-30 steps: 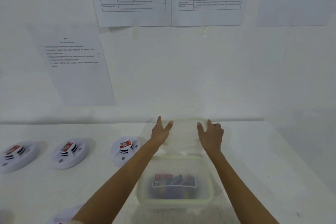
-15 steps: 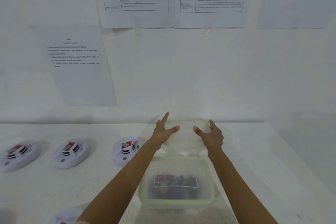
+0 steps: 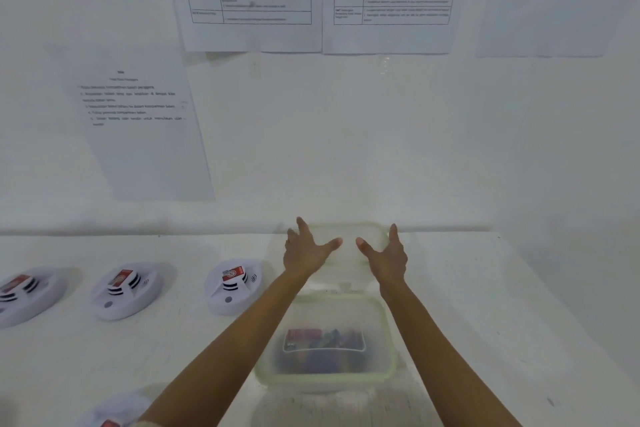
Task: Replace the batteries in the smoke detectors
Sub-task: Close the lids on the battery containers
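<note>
at centre frame the left hand [image 3: 306,255] and right hand [image 3: 386,256] are spread open, thumbs pointing at each other, over the clear lid [image 3: 348,234]; whether they touch it is unclear. just below it sits the open container [image 3: 322,381] of batteries [image 3: 322,345]. three smoke detectors [image 3: 230,291] line the table [image 3: 485,305] at middle left.

staged test workspace, bare white table [image 3: 485,305], taped instruction sheets [image 3: 138,121] on white wall [image 3: 346,135]
</note>
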